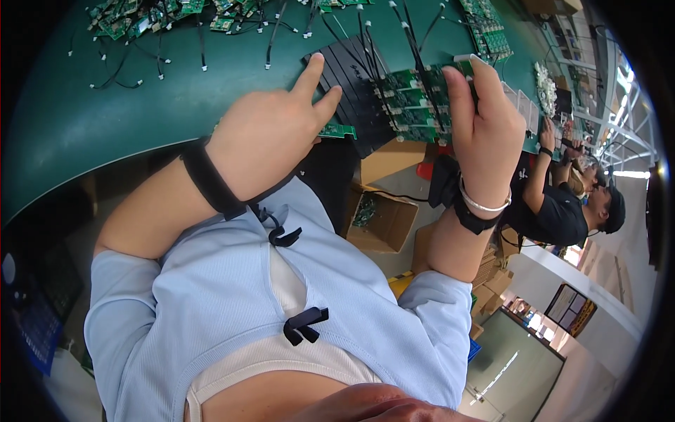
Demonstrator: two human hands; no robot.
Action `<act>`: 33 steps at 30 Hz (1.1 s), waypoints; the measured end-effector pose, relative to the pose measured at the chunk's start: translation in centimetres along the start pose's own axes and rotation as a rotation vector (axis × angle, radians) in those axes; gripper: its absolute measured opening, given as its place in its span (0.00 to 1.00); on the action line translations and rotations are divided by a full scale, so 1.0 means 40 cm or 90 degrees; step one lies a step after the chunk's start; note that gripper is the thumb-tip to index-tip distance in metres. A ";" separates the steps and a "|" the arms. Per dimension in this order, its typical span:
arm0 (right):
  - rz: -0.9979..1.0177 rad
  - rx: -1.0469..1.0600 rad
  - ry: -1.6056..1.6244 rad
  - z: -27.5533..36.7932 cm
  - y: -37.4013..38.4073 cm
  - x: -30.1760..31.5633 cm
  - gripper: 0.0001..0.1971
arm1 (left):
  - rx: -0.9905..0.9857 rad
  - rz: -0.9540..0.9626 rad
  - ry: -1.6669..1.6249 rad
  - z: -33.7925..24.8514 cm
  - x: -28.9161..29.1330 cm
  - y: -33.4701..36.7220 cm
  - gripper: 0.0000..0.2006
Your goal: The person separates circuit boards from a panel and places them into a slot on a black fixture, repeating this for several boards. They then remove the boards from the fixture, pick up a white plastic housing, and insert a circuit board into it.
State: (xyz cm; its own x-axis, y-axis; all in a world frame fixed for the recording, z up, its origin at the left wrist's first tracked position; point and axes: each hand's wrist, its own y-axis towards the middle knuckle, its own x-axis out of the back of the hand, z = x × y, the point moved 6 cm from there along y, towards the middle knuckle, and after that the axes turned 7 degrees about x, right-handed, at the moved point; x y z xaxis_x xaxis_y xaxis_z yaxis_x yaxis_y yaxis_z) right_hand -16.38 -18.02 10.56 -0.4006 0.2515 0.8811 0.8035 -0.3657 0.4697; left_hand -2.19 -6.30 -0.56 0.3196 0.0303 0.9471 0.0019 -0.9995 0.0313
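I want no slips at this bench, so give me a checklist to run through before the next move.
1. Right hand at the green board panel: ok, thumb and index finger near its right end.
2. Firm pinch there: cannot tell.
3. Left hand clear of the black grooved tray: not ok, its fingers reach over the tray in this view.
4. Left hand's grip on the small green board: cannot tell, the hand hides it.
5. Panel clear of black cables: not ok, several cross it.

The boards are green; cables black; tabletop green.
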 end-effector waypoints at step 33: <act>-0.334 -0.349 0.703 -0.165 -0.354 0.054 0.13 | 0.086 0.248 -0.910 -0.119 0.079 0.093 0.23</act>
State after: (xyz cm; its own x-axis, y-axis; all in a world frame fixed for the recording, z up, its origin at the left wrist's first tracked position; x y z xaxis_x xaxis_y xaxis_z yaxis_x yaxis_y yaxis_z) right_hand -31.55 -18.21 6.18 -0.9574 -0.2841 0.0522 0.2718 -0.8249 0.4957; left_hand -5.69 -9.90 4.08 0.9573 -0.1862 -0.2210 -0.2398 -0.9385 -0.2483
